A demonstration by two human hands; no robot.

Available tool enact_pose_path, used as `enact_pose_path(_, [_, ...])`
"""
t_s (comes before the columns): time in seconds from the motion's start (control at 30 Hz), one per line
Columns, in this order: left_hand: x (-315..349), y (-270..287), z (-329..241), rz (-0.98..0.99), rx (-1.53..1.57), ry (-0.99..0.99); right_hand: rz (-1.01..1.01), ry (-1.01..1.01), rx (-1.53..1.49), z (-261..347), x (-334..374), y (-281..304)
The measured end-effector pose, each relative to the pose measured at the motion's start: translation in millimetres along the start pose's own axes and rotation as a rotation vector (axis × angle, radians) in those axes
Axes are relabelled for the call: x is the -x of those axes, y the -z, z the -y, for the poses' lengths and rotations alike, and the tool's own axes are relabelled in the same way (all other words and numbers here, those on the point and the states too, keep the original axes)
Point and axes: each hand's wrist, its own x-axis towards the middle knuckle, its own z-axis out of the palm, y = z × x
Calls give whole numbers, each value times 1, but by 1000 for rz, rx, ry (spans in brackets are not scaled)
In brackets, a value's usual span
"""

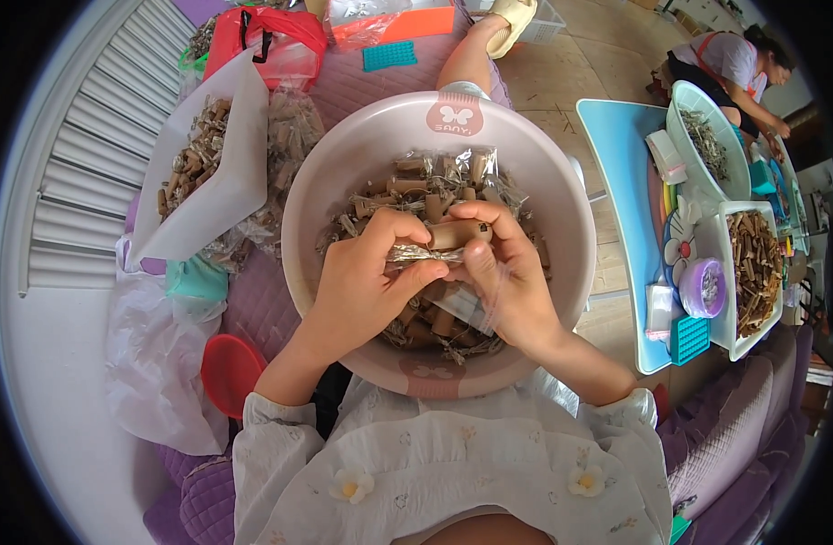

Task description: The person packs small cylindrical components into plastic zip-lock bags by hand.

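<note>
A short brown tube [455, 235] lies level between my two hands over a large pale pink basin [307, 209]. My left hand [366, 282] is closed, pinching a bundle of thin silvery strands [424, 255] just beneath the tube. Closed too, my right hand [516, 282] grips the tube's right end with fingers and thumb. A small clear plastic bag [471, 307] hangs under the right hand, partly hidden by it. Inside the basin is a heap of similar brown tubes [444, 323], many with silvery strands and some in clear bags.
At left stands a tilted white bin [185, 222] of brown tubes, near a red bowl [232, 372] and white plastic bag [158, 363]. A blue table [616, 191] at right bears a tray [739, 341] of tubes and a purple bowl [718, 313]. Another person [730, 68] works beyond.
</note>
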Motion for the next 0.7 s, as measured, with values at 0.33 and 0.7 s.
enact_pose_path(0.33, [0, 3, 5, 58, 186, 234, -208, 257, 230, 16, -6, 30])
enact_pose_path(0.7, [-4, 7, -5, -46, 62, 240, -208, 443, 404, 40, 39, 24])
